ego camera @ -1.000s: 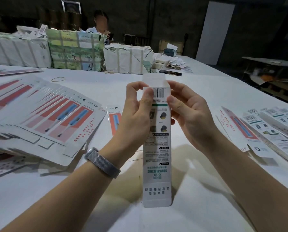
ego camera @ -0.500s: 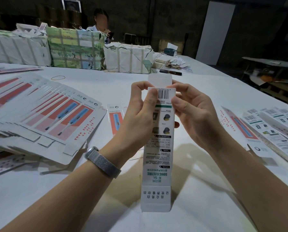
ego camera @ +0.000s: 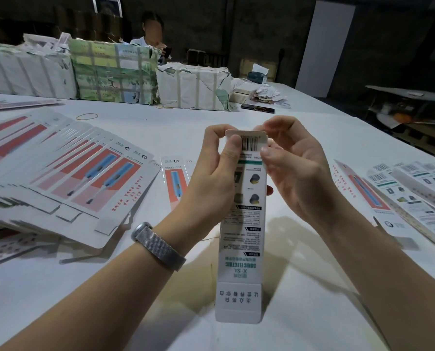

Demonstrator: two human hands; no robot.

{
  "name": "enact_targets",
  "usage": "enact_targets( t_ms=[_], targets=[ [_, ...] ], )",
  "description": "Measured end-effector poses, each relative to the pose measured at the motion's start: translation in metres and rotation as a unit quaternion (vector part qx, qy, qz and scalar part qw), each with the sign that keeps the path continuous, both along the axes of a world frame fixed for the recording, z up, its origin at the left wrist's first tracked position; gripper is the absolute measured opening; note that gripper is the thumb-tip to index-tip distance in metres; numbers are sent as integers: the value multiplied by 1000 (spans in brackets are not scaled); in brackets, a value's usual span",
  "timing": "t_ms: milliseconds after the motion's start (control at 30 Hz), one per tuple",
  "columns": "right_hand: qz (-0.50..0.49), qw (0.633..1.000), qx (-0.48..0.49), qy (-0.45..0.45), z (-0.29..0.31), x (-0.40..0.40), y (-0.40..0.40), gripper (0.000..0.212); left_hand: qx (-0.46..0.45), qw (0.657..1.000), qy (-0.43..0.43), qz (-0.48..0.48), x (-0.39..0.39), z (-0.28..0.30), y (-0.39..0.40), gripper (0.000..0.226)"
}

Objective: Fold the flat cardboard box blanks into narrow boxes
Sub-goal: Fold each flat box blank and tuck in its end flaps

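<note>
While pinching top end of narrow box [ego camera: 241,236] betw. both hands, held upright above white surface [ego camera: 312,287], lower end w/ flap hanging free near bottom centre. Left hand [ego camera: 211,178]: grip tight on box's left edge, thumb over barcode, fingers curled behind top flap. Right hand [ego camera: 295,173]: grip tight on right edge, thumb pressed by barcode, fingers curled over top. Metal watch band [ego camera: 158,245] on left wrist. Fanned stack of flat blanks [ego camera: 67,178] at left, one single blank [ego camera: 176,183] just behind left hand, partly hidden. More boxes/blanks [ego camera: 408,198] at right. Wrapped bundles [ego camera: 110,72] far across surface, rubber band [ego camera: 87,116] near them, seated person [ego camera: 152,34] behind.
</note>
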State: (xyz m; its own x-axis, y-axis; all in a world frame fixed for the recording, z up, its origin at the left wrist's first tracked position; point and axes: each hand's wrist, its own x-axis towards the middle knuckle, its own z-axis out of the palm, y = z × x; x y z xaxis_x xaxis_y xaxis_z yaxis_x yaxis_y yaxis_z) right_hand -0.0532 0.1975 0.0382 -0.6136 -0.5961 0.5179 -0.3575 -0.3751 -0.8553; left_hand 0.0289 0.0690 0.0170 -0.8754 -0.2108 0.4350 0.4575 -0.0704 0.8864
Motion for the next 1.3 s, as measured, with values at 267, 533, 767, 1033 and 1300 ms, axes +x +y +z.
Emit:
enact_targets(
  t_ms=[267, 533, 767, 1033, 1300],
  targets=[
    [-39, 998, 22, 54, -1, -2, 2, 13, -13, 1000, 3, -1, 1, 2, 1, 15],
    [-63, 998, -5, 23, 4, 2, -1, 22, -38, 999, -10, -2, 2, 3, 4, 13],
    [-94, 995, 6, 7, 3, 0, -3, 4, -53, 998, -13, 15, 5, 6, 6, 13],
    [-141, 989, 4, 32, 1, 2, -5, 6, -87, 996, -17, 27, 1, 3, 7, 13],
    [-170, 984, 4, 42, 5, 8, -8, 6, -101, 995, 2, 17, -1, -1, 9, 21]
  ],
)
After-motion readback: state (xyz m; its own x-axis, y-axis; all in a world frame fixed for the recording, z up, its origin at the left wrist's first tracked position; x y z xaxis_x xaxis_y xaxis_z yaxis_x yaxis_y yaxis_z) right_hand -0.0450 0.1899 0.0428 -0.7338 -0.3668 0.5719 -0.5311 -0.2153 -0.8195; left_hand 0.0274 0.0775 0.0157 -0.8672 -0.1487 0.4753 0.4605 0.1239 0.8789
